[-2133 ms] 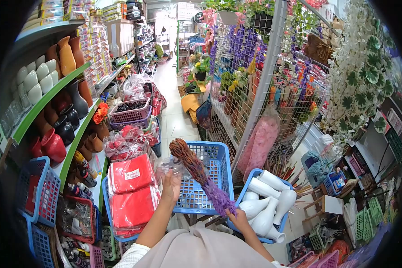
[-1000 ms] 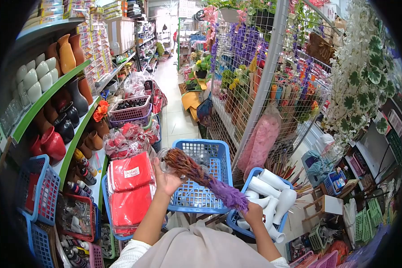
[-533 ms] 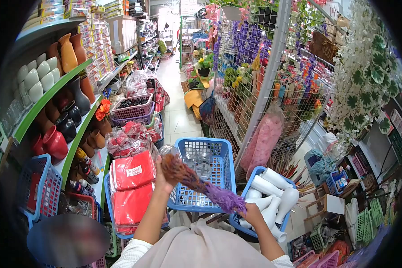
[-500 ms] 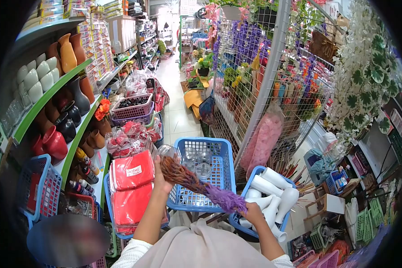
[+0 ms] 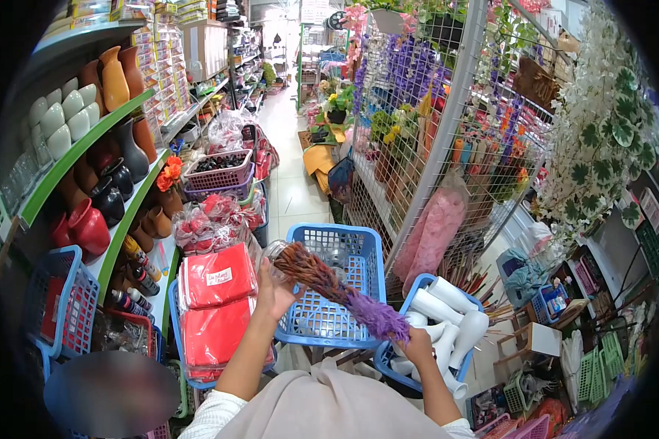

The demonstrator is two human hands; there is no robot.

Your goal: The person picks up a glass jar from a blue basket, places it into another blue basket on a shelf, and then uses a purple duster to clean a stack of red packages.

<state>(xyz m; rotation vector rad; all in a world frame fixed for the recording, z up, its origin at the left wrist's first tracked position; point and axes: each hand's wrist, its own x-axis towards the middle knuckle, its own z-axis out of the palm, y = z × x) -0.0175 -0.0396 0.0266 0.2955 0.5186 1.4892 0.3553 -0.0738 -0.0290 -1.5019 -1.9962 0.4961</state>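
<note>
My left hand [image 5: 274, 291] is closed around a clear glass jar [image 5: 274, 250], held over the left edge of the blue basket [image 5: 293, 335]. My right hand [image 5: 417, 347] grips the purple end of a shaggy brown-and-purple duster [image 5: 329, 284]. The duster slants across the basket, and its brown end meets the glass. Its handle is hidden in my fist. Several clear glass pieces [image 5: 334, 257] lie in the basket, partly behind the duster.
Red plastic-wrapped packets [image 5: 216, 329] fill a basket at my left. White vases [image 5: 450, 333] crowd another basket at my right. Shelves of pottery vases [image 5: 113, 80] line the left side. A wire rack [image 5: 425, 124] with artificial flowers stands right of the tiled aisle [image 5: 282, 175].
The duster's brown end has moved slightly right and its purple end slightly left, so it slants more steeply. The glass and my left hand have shifted slightly right.
</note>
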